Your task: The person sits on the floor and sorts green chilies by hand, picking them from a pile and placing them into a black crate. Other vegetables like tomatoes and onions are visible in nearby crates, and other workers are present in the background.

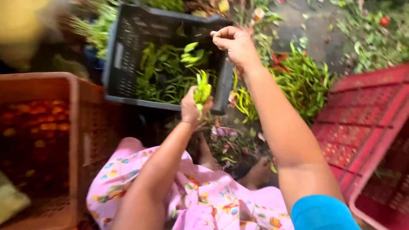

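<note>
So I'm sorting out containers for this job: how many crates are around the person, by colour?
Black crate holding green stems: 1
Orange crate at the left: 1
Red crates at the right: 2
Total: 4

1. An orange-brown plastic lattice crate (64,127) stands at the left, with blurred orange and yellow pieces inside.
2. A red plastic slatted crate (366,127) lies tilted at the right.
3. A loose heap of green stalks (302,81) lies on the ground between the red crate and the middle.
4. A small red fruit (384,21) lies near the top right corner.
5. Pink flower-print cloth (204,200) covers the lap at the bottom.
</note>
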